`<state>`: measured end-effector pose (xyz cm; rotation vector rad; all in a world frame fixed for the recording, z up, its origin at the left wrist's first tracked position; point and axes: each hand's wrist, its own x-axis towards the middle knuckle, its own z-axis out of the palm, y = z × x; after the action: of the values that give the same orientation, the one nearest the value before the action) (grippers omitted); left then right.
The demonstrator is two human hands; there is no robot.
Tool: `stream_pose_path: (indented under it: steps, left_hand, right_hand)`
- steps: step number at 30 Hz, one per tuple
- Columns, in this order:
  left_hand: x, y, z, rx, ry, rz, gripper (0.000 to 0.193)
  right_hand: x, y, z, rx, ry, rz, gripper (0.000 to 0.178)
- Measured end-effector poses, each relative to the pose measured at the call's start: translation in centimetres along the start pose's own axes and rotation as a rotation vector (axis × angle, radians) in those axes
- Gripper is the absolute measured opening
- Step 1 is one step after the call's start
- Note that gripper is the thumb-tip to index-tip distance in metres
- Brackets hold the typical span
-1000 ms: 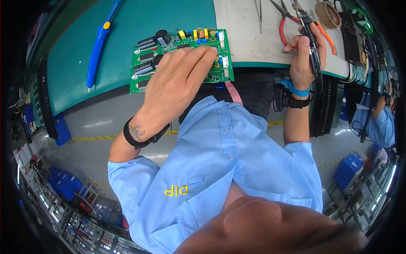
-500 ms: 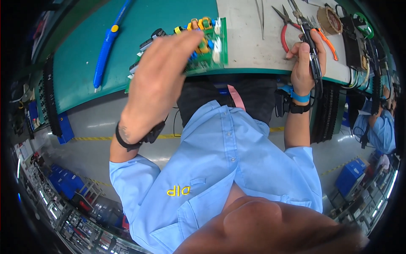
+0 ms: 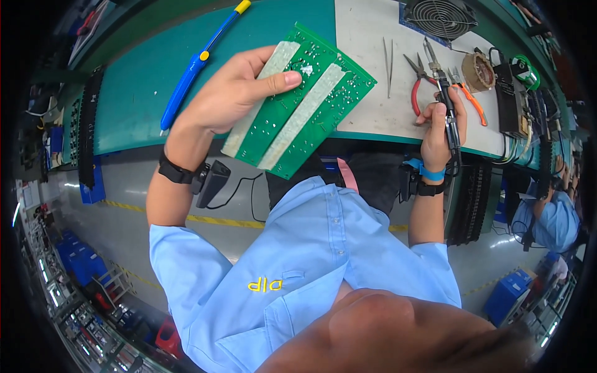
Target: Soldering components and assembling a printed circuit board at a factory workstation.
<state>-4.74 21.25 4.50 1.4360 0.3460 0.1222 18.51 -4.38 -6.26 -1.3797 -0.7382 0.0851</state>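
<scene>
A green circuit board [image 3: 280,113] is held up in my left hand [image 3: 239,93], tilted over the table's front edge. Its solder side faces up, with two pale tape strips running across it and many small shiny joints. My thumb presses on this face; the fingers are hidden beneath. On the right, my right hand [image 3: 439,138] is closed round the black handle of a soldering iron [image 3: 449,105], its metal tip pointing away from me. Just left of the iron lie red-handled pliers [image 3: 416,93], and an orange-handled cutter [image 3: 475,107] rests to its right.
A blue desoldering pump [image 3: 186,87] lies on the green mat [image 3: 130,99] at left. Tweezers [image 3: 388,68] rest on the pale sheet. At the right stand a brown round container [image 3: 477,69] and a black box with cables [image 3: 511,109]. A black fan [image 3: 440,18] sits at the back.
My left hand has lifted the circuit board from the table and turned it over; its component side faced up before. The right hand still holds the soldering iron.
</scene>
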Motion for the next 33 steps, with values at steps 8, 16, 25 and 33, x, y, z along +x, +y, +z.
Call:
stream_pose_path:
  steps: [8,16,25,33]
  left_hand:
    - [0.7,-2.4,1.0,-0.374,-0.029,-0.054,0.039]
    - [0.9,-2.8,1.6,-0.479,-0.036,-0.069,0.04]
    - [0.5,-2.9,2.1,-0.43,0.004,-0.066,0.04]
    - [0.2,-3.0,2.4,-0.407,0.025,-0.074,0.041]
  right_hand:
    - [0.1,-0.4,0.3,-0.06,0.016,0.006,0.041]
    - [0.0,-0.3,0.2,-0.087,0.013,0.006,0.04]
    - [0.1,-0.2,0.2,-0.096,0.007,-0.01,0.041]
    - [0.0,-0.5,0.2,-0.096,0.006,-0.001,0.041]
